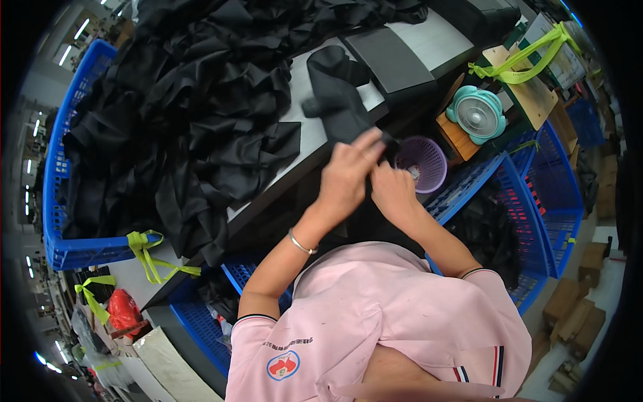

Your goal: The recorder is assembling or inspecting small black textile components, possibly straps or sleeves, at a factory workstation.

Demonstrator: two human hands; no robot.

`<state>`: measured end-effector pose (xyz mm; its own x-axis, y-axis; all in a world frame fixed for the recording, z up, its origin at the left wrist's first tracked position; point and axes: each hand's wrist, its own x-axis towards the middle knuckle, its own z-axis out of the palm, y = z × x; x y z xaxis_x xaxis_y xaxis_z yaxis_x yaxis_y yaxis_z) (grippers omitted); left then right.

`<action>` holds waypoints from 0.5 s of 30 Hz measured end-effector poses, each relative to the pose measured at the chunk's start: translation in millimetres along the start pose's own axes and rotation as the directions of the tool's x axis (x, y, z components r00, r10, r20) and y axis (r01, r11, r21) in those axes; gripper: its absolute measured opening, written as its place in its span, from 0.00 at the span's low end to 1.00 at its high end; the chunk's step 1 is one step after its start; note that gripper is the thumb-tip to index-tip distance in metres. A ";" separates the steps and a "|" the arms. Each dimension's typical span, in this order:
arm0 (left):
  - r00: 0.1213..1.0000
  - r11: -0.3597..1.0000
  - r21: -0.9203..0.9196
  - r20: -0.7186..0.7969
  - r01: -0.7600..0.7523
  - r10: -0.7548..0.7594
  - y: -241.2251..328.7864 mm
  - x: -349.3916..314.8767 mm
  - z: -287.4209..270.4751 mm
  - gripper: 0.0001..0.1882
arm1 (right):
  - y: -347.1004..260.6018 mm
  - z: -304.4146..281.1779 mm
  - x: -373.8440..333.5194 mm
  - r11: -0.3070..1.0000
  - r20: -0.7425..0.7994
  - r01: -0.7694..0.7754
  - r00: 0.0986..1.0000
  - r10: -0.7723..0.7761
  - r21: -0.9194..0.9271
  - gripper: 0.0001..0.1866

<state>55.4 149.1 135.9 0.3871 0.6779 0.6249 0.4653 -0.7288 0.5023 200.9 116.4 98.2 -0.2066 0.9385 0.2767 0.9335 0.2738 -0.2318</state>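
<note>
A strip-like piece of black cloth (345, 110) lies over the table edge in front of me, its far end folded. My left hand (345, 175) is at its near end, slightly blurred, with the fingers pressed together on the cloth. Close beside it, my right hand (394, 191) is curled, its fingertips closed at the cloth's near edge. The exact grip is hidden under the fingers. To the left, a large heap of black cloth pieces (201, 127) spreads over the table.
A blue plastic crate (57, 174) borders the heap at left. A purple basket (432, 164) hangs right of my hands, near a teal fan (475, 114). Blue crates (529, 201) with black cloth stand at right. A dark flat panel (388, 59) covers part of the grey table (305, 134).
</note>
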 end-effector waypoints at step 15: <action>0.763 0.869 -0.198 -0.419 0.453 -0.493 13.7 -37.6 -8.9 0.43 | -9.9 -22.3 55.7 -0.070 0.263 -0.254 0.926 0.270 0.965 0.29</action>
<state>40.2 112.7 124.6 -0.2676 0.8358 0.4794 0.4220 -0.3456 0.8381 186.6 161.3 136.6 -0.0165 0.9985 -0.0518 -0.2954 -0.0544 -0.9538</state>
